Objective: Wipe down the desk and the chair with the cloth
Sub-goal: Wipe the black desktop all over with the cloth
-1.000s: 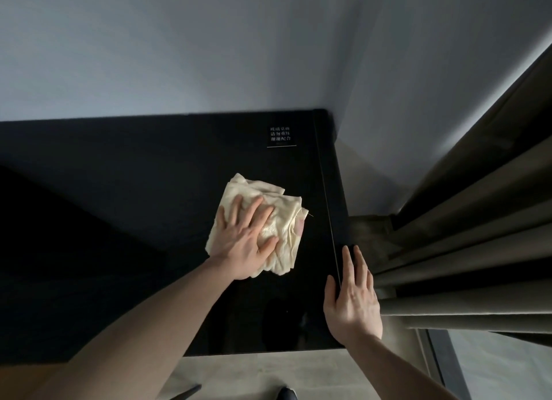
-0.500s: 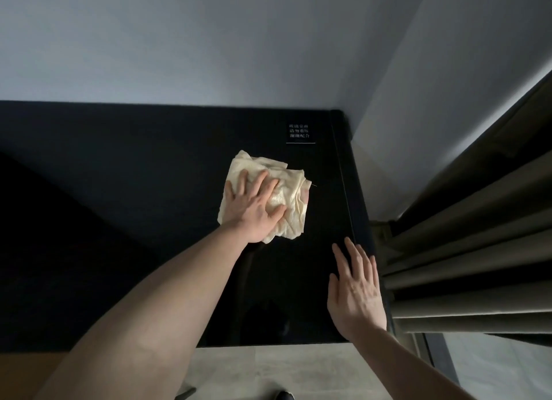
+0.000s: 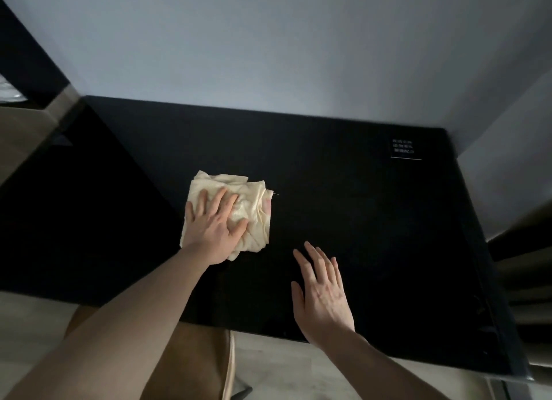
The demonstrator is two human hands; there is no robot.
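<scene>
Single head view, looking steeply down, close over desk (image 3: 343,196), facing wall.

Hotel-like room: black desk (image 3: 343,205), curtains (image 3: 531,250), printed notice (image 3: 403,148).

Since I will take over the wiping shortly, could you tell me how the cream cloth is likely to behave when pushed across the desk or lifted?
The cloth lies crumpled in soft folds under the left hand, so it would probably droop when lifted. It looks thin, likely light. On the glossy black desk it should slide easily, perhaps bunching.
</scene>
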